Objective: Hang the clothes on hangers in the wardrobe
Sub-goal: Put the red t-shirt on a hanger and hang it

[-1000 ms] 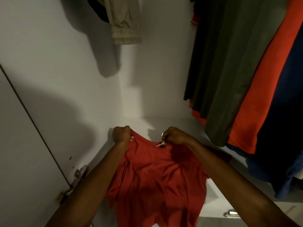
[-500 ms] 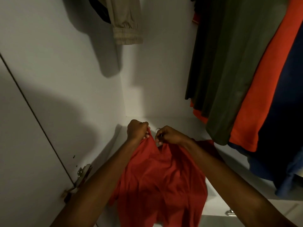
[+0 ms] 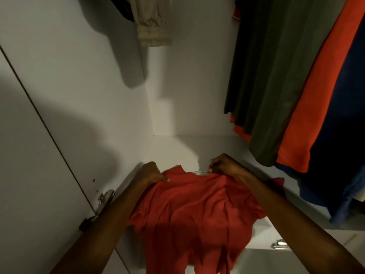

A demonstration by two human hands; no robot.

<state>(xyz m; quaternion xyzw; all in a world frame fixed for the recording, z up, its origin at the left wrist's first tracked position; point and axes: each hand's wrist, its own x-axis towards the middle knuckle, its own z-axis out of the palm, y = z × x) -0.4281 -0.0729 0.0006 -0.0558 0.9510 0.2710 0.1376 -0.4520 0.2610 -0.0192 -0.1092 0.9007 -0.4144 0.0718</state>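
Most of the thin pale hanger (image 3: 199, 172) lies under the collar of the red cotton shirt (image 3: 193, 210); only a short sliver shows between the hands. The shirt's hem runs off the bottom edge. The left hand (image 3: 151, 173) has its fingertips buried in the cloth, and the right hand (image 3: 222, 164) covers what it pinches, perhaps the hanger's hook. The olive green garment (image 3: 276, 80), the orange garment (image 3: 316, 107) and the navy blue garment (image 3: 339, 155) are cut off above, as is the beige cuffed sleeve (image 3: 153, 26).
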